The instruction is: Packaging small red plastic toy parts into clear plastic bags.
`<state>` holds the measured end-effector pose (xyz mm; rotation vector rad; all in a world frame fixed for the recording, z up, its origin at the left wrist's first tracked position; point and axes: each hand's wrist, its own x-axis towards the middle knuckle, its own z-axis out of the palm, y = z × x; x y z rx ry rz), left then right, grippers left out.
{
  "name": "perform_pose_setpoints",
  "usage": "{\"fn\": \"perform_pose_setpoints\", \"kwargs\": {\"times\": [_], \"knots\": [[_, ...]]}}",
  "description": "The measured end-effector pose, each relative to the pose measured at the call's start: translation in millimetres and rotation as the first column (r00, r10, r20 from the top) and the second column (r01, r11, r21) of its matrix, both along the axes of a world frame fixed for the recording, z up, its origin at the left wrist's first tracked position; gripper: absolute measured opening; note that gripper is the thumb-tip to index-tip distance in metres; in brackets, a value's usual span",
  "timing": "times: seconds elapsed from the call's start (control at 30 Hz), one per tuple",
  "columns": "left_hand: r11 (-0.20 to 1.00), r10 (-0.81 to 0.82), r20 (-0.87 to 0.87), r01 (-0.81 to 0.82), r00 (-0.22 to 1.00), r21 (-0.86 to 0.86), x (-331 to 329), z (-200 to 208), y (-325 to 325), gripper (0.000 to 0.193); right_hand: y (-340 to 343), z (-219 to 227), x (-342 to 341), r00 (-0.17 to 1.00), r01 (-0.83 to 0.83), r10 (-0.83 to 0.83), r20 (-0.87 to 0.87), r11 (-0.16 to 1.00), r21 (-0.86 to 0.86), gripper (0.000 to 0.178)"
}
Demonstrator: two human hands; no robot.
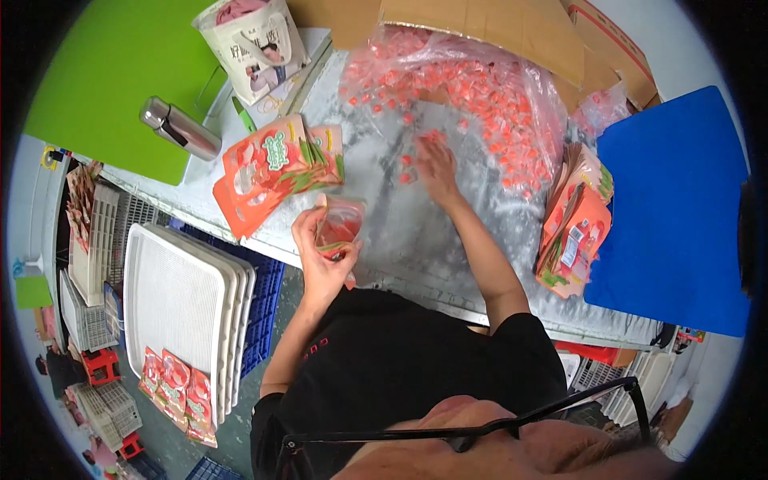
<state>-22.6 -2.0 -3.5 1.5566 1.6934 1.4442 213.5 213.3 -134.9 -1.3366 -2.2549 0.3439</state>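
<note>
My left hand point(318, 246) grips a small red-and-pink pouch point(341, 222) near the table's front edge. The pouch's mouth is spread wide, and its inside shows. Further right and farther out, my right hand point(437, 170) lies low over the metal tabletop, its fingers stretched out over a few small red wrapped pieces point(406, 160). Whether the fingertips touch any piece is hard to make out. Beyond that hand a big heap of the same wrapped pieces point(504, 120) spills from a clear plastic bag point(546, 102).
Flat printed pouches point(268, 164) lie fanned at the left, and another stack point(574, 228) at the right beside a blue panel point(672, 208). A steel flask point(182, 130), a tote bag point(254, 56) and a cardboard box point(488, 32) stand farther back. Stacked white trays point(176, 296) are at lower left.
</note>
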Motion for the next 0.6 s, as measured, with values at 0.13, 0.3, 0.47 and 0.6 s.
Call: {"fn": "perform_pose_setpoints", "kwargs": {"times": [0.13, 0.3, 0.47, 0.6], "knots": [[1.0, 0.022, 0.012, -0.022, 1.0, -0.016, -3, 1, -6, 0.076, -21, 6, 37, 0.881, 0.07, -0.177, -0.438, 0.966, -0.25, 0.064], [0.998, 0.034, 0.052, -0.031, 0.998, -0.047, -9, -5, -15, 0.076, -49, 33, 58, 0.765, 0.148, -0.32, -0.559, 0.932, -0.33, 0.055], [0.998, 0.027, 0.118, -0.02, 0.993, -0.058, -9, -3, -18, 0.075, -64, 36, 42, 0.982, 0.084, -0.084, -0.168, 0.996, -0.007, 0.054], [0.998, 0.019, 0.048, -0.016, 0.999, -0.067, -8, 0, -21, 0.075, -43, 42, 5, 0.976, 0.02, -0.026, -0.215, 0.999, -0.03, 0.057]]}}
